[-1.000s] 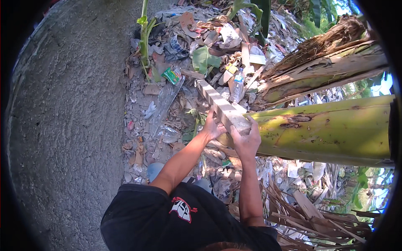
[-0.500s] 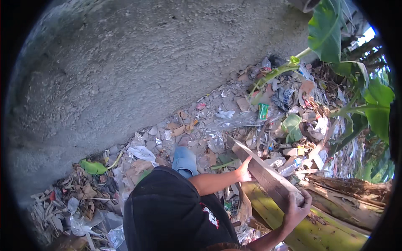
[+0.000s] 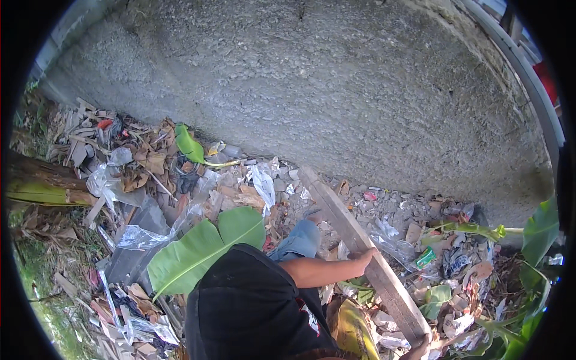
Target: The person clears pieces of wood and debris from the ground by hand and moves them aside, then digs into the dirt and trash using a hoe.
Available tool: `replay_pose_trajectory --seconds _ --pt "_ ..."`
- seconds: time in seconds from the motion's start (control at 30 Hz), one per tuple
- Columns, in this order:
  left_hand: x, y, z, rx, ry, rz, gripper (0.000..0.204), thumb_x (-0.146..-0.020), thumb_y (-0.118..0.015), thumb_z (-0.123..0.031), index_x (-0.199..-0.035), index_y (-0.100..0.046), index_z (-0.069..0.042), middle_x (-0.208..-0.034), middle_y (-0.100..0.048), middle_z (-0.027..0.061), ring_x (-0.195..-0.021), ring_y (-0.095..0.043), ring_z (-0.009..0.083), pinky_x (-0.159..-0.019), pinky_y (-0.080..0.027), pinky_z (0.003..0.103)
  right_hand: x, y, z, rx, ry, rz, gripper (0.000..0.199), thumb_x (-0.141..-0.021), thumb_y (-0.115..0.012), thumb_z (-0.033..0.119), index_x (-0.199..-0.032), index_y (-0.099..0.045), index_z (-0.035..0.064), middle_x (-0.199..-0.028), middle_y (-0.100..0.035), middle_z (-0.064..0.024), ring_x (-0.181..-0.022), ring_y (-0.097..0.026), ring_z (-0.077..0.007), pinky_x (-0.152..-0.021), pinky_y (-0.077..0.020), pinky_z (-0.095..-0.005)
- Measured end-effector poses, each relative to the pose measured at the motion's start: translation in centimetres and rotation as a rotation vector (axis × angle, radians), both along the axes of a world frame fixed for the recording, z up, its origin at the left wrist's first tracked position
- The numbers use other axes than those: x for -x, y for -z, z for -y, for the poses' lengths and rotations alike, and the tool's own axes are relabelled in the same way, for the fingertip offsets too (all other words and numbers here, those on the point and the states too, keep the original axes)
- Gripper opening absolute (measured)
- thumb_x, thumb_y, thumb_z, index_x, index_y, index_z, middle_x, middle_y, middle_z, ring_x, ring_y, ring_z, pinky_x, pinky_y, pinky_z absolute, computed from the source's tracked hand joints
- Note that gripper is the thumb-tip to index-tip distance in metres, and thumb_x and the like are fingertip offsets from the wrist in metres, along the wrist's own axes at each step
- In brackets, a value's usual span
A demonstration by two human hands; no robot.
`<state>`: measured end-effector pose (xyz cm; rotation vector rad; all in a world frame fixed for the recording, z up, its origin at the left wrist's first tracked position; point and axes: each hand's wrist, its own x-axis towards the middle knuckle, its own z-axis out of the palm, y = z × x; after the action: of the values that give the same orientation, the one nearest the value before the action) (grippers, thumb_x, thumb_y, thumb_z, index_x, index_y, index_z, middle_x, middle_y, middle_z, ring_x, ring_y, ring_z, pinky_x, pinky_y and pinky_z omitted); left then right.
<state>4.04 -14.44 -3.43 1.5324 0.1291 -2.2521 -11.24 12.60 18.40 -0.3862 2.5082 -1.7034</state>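
I hold a long, weathered wooden plank [image 3: 339, 213] with both hands. It slants from the litter at the foot of the concrete wall down toward the lower right. My left hand [image 3: 363, 257] grips its left edge about halfway along, with the forearm reaching out from my black shirt. My right hand [image 3: 421, 348] clasps the near end at the bottom edge of the picture and is partly cut off. My bent knee in blue jeans [image 3: 300, 239] sits just left of the plank.
A rough grey concrete wall [image 3: 336, 90] fills the top. The ground below is littered with plastic bags, dry leaves and wrappers. A broad banana leaf [image 3: 201, 249] lies left of me, a cut banana trunk [image 3: 36, 187] at far left, a yellow-green trunk piece [image 3: 351, 327] below.
My view has swung round toward the wall. The plank, still in both hands, has turned away from the banana trunk, and its far end now points at the wall's base.
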Motion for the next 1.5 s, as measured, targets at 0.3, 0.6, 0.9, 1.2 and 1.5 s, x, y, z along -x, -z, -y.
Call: replay_pose_trajectory --seconds 0.3,0.6,0.9,1.2,1.5 --pt "-46.9 -14.1 15.5 0.776 -0.687 0.833 0.063 -0.075 -0.068 -0.031 -0.111 -0.037 0.011 -0.093 -0.051 0.0167 -0.081 -0.051 0.0258 -0.070 -0.045 0.035 -25.8 14.2 29.4 0.246 -1.301 0.856 0.051 -0.088 -0.050 0.034 -0.124 -0.046 -0.0020 -0.120 -0.051 -0.0116 -0.112 -0.046 -0.0201 -0.096 -0.0331 -0.0333" --pt "-60.2 -17.3 5.4 0.757 -0.740 2.050 0.068 -0.076 -0.066 -0.036 -0.118 -0.038 0.010 -0.111 -0.053 0.0285 -0.103 -0.051 0.0387 -0.089 -0.040 0.042 -21.4 12.6 30.4 -0.258 -1.508 0.424 0.067 -0.080 -0.064 0.029 -0.132 -0.036 -0.0032 -0.133 -0.042 -0.0195 -0.124 -0.040 -0.0280 -0.103 -0.0300 -0.0345" --pt "-38.1 0.6 10.9 0.611 1.092 0.791 0.049 -0.072 -0.067 -0.036 -0.101 -0.061 0.003 -0.086 -0.062 0.0089 -0.073 -0.057 0.0167 -0.060 -0.046 0.029 -0.5 0.9 -4.1 -1.004 0.781 -0.746 0.061 -0.081 -0.063 0.035 -0.130 -0.041 0.0060 -0.139 -0.033 -0.0180 -0.128 -0.026 -0.0416 -0.104 -0.0176 -0.0556" --pt "-21.9 -6.3 23.4 1.058 1.178 0.846 0.049 -0.079 -0.061 -0.035 -0.116 -0.052 -0.004 -0.096 -0.058 0.0036 -0.077 -0.052 0.0127 -0.061 -0.040 0.027 -11.5 -6.4 -14.1 -1.003 1.165 -1.042 0.091 -0.071 -0.073 0.044 -0.136 -0.027 0.0008 -0.143 -0.009 -0.0276 -0.134 -0.005 -0.0428 -0.103 -0.0095 -0.0612" --pt "-5.4 -7.5 16.3 1.387 1.482 0.425 0.055 -0.078 -0.066 -0.027 -0.117 -0.050 0.008 -0.106 -0.060 0.0177 -0.097 -0.059 0.0237 -0.085 -0.045 0.031 -11.3 -5.6 -16.1 -1.085 1.352 -0.844 0.084 -0.070 -0.072 0.048 -0.134 -0.037 0.0062 -0.146 -0.007 -0.0210 -0.135 0.004 -0.0405 -0.106 -0.0012 -0.0565"
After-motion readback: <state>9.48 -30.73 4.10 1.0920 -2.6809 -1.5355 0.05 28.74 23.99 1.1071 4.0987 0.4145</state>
